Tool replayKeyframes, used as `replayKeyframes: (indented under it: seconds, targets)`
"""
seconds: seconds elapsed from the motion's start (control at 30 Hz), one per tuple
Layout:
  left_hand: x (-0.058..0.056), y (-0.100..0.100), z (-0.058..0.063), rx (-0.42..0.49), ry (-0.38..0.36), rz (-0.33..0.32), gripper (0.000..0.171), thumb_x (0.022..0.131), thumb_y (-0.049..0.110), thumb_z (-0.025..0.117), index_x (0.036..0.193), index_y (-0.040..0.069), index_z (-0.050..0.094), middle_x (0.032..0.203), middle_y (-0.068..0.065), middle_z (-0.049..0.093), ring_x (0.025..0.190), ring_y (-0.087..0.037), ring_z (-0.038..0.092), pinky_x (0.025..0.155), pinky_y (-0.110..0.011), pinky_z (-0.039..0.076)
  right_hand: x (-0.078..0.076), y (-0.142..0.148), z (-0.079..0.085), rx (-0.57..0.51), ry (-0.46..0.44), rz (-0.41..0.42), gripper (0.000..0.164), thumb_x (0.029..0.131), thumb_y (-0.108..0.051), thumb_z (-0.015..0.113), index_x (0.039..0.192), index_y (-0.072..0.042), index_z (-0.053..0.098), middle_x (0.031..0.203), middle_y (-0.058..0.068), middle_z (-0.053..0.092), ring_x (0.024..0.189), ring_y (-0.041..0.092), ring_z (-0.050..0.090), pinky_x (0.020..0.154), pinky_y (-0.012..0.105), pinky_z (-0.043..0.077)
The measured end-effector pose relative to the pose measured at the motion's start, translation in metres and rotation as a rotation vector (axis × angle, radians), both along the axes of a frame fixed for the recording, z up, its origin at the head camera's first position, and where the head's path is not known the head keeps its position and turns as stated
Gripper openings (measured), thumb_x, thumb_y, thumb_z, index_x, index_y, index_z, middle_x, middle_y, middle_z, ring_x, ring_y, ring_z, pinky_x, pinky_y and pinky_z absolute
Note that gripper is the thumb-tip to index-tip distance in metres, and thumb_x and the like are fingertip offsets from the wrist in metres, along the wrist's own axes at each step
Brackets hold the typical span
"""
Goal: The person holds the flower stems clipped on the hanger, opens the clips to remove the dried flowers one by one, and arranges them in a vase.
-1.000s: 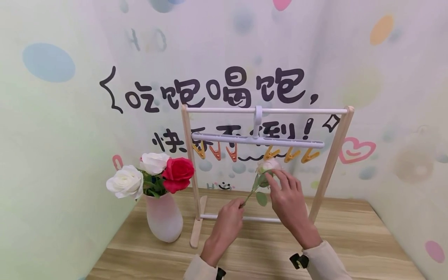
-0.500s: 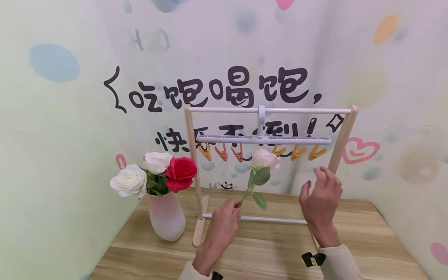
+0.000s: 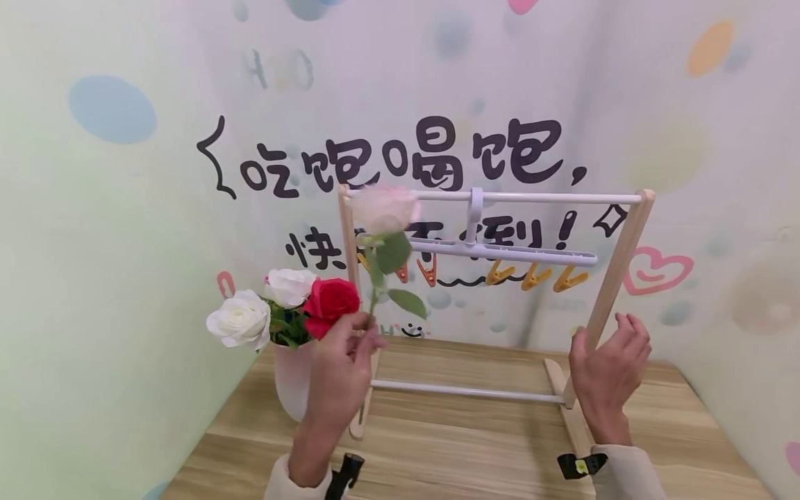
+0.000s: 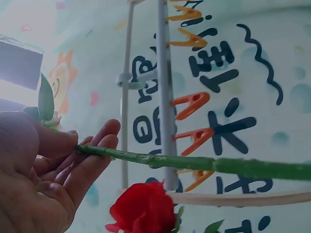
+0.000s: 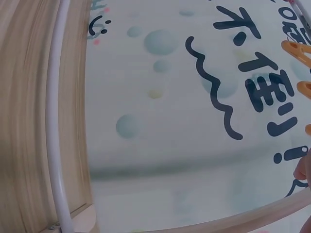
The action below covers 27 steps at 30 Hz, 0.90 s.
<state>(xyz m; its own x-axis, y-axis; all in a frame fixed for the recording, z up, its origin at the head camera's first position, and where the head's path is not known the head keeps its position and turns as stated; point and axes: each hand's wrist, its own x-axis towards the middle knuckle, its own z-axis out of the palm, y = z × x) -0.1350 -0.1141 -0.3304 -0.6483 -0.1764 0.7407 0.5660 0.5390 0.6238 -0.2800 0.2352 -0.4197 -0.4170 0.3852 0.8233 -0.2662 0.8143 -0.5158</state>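
My left hand (image 3: 342,368) pinches the green stem (image 4: 189,162) of a pale pink rose (image 3: 387,208) between thumb and fingers. The bloom points up, slightly blurred, in front of the rack's left end. Beside that hand, a red rose (image 3: 334,302) and two white roses (image 3: 240,319) stand in a pale vase (image 3: 292,378), partly hidden by the hand. My right hand (image 3: 609,368), fingers relaxed and holding nothing, is at the right wooden post (image 3: 615,271) and overlaps it in the head view. Only its fingertips (image 5: 302,170) show in the right wrist view.
A wooden rack with a white top rod (image 3: 550,198) stands on the wood-grain table (image 3: 462,451). From it hangs a lilac hanger (image 3: 531,254) with orange clips (image 3: 428,271) and yellow clips (image 3: 536,278). A printed wall (image 3: 719,173) rises close behind.
My left hand has lifted the pink rose up and to the left, towards the vase. My right hand has let go of its bloom and moved right to the rack's post.
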Motion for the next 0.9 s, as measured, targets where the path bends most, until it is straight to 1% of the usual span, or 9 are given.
replayKeyframes:
  seconds: [0.07,0.13,0.2,0.27,0.33,0.47,0.63,0.73,0.9]
  targets:
    - [0.002,-0.009,0.01,0.012,0.078,0.03,0.017,0.087,-0.009,0.067,0.104,-0.006,0.065,0.093,-0.016,0.071,0.071,-0.019,0.074,0.063,-0.018,0.056,-0.001,0.0,-0.002,-0.019,-0.022,0.014,0.055,0.087,-0.022,0.068,0.129,0.007,0.046,0.126,0.03,0.049,0.107,0.049,0.051,0.078,0.063,0.042]
    - [0.003,-0.017,0.019,0.019,0.139,0.078,0.016,0.087,-0.01,0.068,0.103,-0.008,0.064,0.091,-0.019,0.071,0.07,-0.021,0.074,0.062,-0.016,0.055,-0.002,0.0,-0.003,-0.035,-0.046,0.03,0.056,0.086,-0.021,0.071,0.128,0.006,0.047,0.121,0.03,0.051,0.103,0.047,0.054,0.073,0.062,0.044]
    - [0.003,-0.023,0.026,0.033,0.179,0.118,0.016,0.087,-0.009,0.068,0.103,-0.01,0.064,0.091,-0.021,0.072,0.069,-0.024,0.074,0.062,-0.013,0.054,-0.002,-0.001,-0.004,-0.047,-0.07,0.048,0.054,0.086,-0.02,0.072,0.127,0.006,0.049,0.115,0.03,0.053,0.097,0.046,0.056,0.068,0.061,0.044]
    - [0.003,-0.029,0.033,0.058,0.201,0.141,0.017,0.088,-0.009,0.067,0.104,-0.012,0.063,0.093,-0.024,0.071,0.07,-0.028,0.074,0.062,-0.013,0.054,-0.003,-0.002,-0.005,-0.054,-0.087,0.062,0.052,0.086,-0.019,0.072,0.126,0.007,0.05,0.111,0.03,0.054,0.093,0.045,0.058,0.065,0.06,0.045]
    - [0.004,-0.034,0.04,0.081,0.207,0.161,0.019,0.088,-0.008,0.067,0.105,-0.014,0.062,0.096,-0.026,0.07,0.072,-0.033,0.074,0.063,-0.012,0.053,-0.004,-0.003,-0.004,-0.062,-0.096,0.073,0.05,0.088,-0.018,0.071,0.125,0.007,0.05,0.109,0.03,0.055,0.092,0.045,0.058,0.064,0.059,0.045]
    - [0.005,-0.046,0.054,0.09,0.2,0.241,0.021,0.092,-0.003,0.065,0.11,-0.013,0.062,0.1,-0.026,0.068,0.077,-0.038,0.074,0.067,-0.009,0.05,-0.006,-0.001,-0.004,-0.083,-0.104,0.087,0.046,0.09,-0.015,0.069,0.126,0.007,0.05,0.11,0.029,0.056,0.093,0.044,0.06,0.067,0.059,0.047]
    - [0.004,-0.059,0.067,0.074,0.198,0.363,0.023,0.094,0.003,0.064,0.112,-0.011,0.063,0.102,-0.024,0.071,0.078,-0.036,0.074,0.07,-0.006,0.048,-0.008,0.003,-0.005,-0.086,-0.12,0.096,0.033,0.093,-0.009,0.063,0.118,0.01,0.053,0.106,0.029,0.059,0.09,0.044,0.061,0.068,0.057,0.047]
    - [0.001,-0.066,0.072,0.067,0.196,0.422,0.024,0.095,0.007,0.064,0.112,-0.011,0.064,0.103,-0.022,0.071,0.077,-0.035,0.074,0.07,-0.004,0.046,-0.01,0.006,-0.004,-0.085,-0.115,0.091,0.027,0.095,-0.008,0.058,0.114,0.011,0.056,0.103,0.028,0.06,0.088,0.043,0.062,0.067,0.056,0.047]
    - [-0.005,-0.074,0.075,0.044,0.183,0.478,0.027,0.097,0.011,0.063,0.114,-0.009,0.064,0.105,-0.022,0.072,0.077,-0.036,0.074,0.068,-0.001,0.042,-0.011,0.008,-0.004,-0.079,-0.141,0.082,0.027,0.097,-0.009,0.055,0.115,0.011,0.056,0.104,0.028,0.06,0.089,0.042,0.062,0.069,0.054,0.047]
